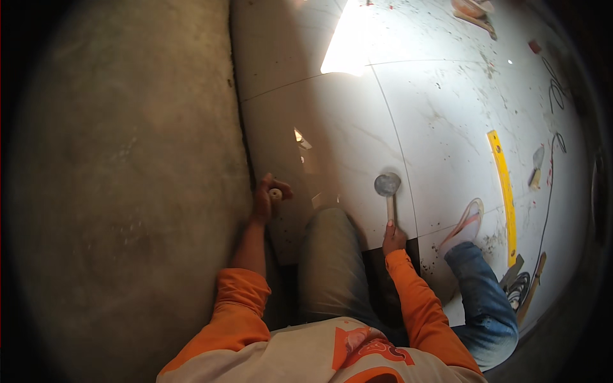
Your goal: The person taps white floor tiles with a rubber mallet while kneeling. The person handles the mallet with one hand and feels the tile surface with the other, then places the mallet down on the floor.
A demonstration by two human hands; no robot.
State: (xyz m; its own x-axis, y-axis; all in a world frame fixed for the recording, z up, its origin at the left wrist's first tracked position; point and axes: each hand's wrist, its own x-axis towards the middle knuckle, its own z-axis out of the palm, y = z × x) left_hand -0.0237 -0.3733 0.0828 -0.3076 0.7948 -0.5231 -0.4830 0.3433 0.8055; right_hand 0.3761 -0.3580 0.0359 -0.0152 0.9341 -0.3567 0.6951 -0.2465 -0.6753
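left of the rubber mallet (387, 185), the left hand (262, 199) clasps a pale round-ended object (275, 193), while the right hand (394, 239) grips the mallet's handle (391, 209) over white marbled tiles (354, 140).

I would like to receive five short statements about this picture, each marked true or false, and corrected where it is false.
1. The right hand holds a mallet by its handle. True.
2. The yellow bar lies to the left of the mallet. False: it lies to the right of it.
3. A trowel lies to the right of the yellow bar. True.
4. Both sleeves reach down to the wrists. False: the left sleeve is pushed up, so the left forearm is bare.
5. The left hand is at a pale, round-ended object. True.
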